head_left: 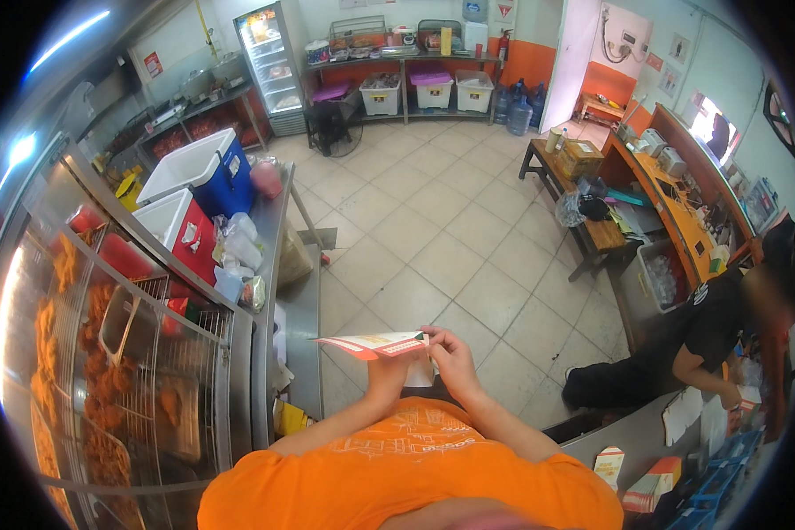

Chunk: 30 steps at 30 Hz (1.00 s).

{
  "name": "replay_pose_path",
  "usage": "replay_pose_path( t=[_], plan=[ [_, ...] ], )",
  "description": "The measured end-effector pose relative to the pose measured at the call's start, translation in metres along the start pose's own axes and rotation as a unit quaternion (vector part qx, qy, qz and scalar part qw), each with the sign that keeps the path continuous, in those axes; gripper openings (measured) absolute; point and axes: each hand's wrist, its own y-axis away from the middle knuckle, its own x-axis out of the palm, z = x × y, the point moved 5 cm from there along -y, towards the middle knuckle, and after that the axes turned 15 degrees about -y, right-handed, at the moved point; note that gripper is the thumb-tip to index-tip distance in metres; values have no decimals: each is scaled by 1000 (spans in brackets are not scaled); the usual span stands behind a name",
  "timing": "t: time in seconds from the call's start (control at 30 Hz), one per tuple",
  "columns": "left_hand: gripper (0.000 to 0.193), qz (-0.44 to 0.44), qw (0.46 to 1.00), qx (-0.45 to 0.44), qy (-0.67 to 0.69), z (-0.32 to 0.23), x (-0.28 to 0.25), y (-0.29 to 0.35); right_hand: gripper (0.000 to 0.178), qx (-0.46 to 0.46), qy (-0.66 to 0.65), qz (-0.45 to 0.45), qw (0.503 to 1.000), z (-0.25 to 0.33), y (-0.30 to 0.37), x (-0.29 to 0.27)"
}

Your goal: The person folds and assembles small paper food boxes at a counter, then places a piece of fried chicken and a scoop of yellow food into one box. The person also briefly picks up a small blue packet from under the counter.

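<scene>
In front of my chest I hold a flat, folded cardboard food carton [375, 344], printed white, red and yellow, with a dark green patch by its right end. It lies roughly level. My left hand [390, 374] grips it from below, and the carton hides most of those fingers. At the right end, my right hand [450, 358] pinches the edge between thumb and bent fingers. Below the carton, between my wrists, a pale piece [420, 371] shows in part; I cannot tell whether it belongs to the carton.
At left stands a heated display case [238, 371] with fried chicken, beside red [178, 234] and blue coolers [230, 177] on a steel table. A co-worker in black [680, 340] leans over the right counter, near more printed cartons [652, 484]. A wooden bench [605, 231] stands far right.
</scene>
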Motion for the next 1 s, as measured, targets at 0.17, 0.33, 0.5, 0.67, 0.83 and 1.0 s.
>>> replay_pose_path(
  t=[0.17, 0.33, 0.5, 0.67, 0.83, 1.0],
  plan=[
    [15, 100, 994, 0, 48, 0, 3, -14, 10, -1, 27, 20, 999, 23, -1, -9],
    [24, 218, 968, -16, 126, 8, 6, -17, 14, 19, 78, 70, 994, 28, 14, -13],
    [33, 291, 931, -81, 204, 22, 12, -16, 19, -29, 35, 3, 999, 21, 33, -10],
    [34, 314, 911, -87, 254, 27, 17, -13, 19, -143, 220, -15, 965, 44, 50, 2],
    [40, 417, 803, -26, 424, 13, 5, -10, 25, -252, 344, 52, 903, 78, 59, 26],
    [50, 396, 846, 48, 353, 6, 15, -16, 29, -145, 200, -2, 969, 50, 40, 23]
  ],
)
